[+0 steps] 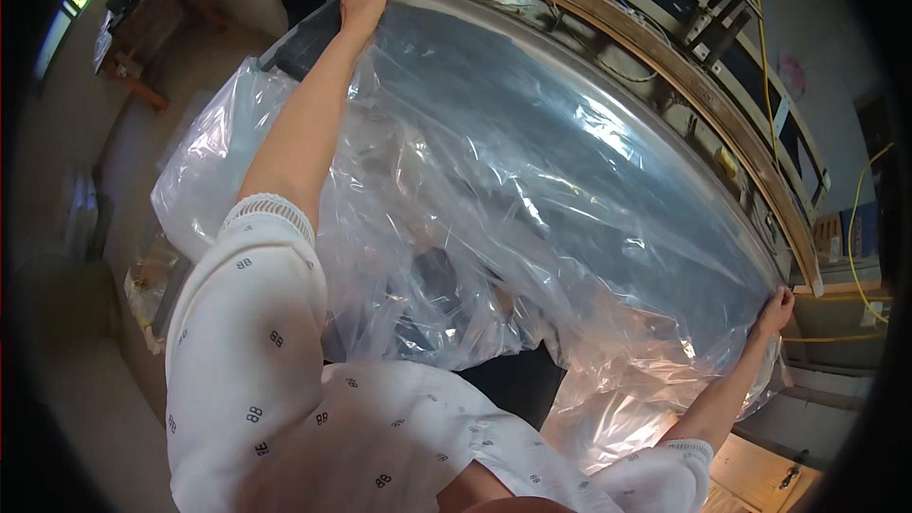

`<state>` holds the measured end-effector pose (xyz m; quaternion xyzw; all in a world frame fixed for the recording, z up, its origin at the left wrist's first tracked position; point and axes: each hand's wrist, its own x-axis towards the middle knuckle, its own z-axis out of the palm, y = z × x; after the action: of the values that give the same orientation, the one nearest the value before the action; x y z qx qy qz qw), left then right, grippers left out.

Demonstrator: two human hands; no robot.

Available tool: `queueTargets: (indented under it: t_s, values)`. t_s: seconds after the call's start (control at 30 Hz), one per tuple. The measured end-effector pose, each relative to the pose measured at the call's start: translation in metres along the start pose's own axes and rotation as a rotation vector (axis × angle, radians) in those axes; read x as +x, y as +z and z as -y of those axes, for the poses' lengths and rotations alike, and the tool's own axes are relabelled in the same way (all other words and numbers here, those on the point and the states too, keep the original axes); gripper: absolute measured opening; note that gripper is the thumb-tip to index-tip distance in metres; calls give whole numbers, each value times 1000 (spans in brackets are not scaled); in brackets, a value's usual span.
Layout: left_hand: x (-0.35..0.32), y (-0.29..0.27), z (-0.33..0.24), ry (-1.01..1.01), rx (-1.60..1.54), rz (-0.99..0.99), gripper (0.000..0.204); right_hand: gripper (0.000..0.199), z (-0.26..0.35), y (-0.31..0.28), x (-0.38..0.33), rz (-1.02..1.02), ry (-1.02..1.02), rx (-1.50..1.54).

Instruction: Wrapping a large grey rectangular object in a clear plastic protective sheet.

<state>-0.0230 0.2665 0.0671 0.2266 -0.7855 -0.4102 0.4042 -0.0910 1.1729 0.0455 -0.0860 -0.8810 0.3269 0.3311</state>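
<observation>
A wide sheet of clear plastic film (532,199) lies spread over a dark, smooth work surface and hangs in loose, shiny folds toward my body. My left hand (366,8) is closed at the far left end of the film's far edge, fingers pinched together on it. At the far right end of that edge, my right hand (779,309) pinches the film as well. Between the two hands the far edge runs fairly taut and straight, while the near part is crumpled. My arms are stretched wide apart.
Behind the film a long machine bar (665,76) with a wooden-looking edge crosses the view, with cables around it. A yellow cable (763,66) hangs at the right. At the far left stands a wooden table (152,24). A wooden cabinet (765,475) is at the lower right.
</observation>
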Motion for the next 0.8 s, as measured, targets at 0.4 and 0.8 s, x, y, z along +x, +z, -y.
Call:
queueTargets:
  t_s: [0.4, 0.8]
  values:
    - [23, 34, -6, -98, -137, 101, 18, 31, 13, 8, 10, -26, -9, 2]
    - [51, 25, 21, -452, -773, -239, 19, 39, 10, -7, 14, -132, -20, -206]
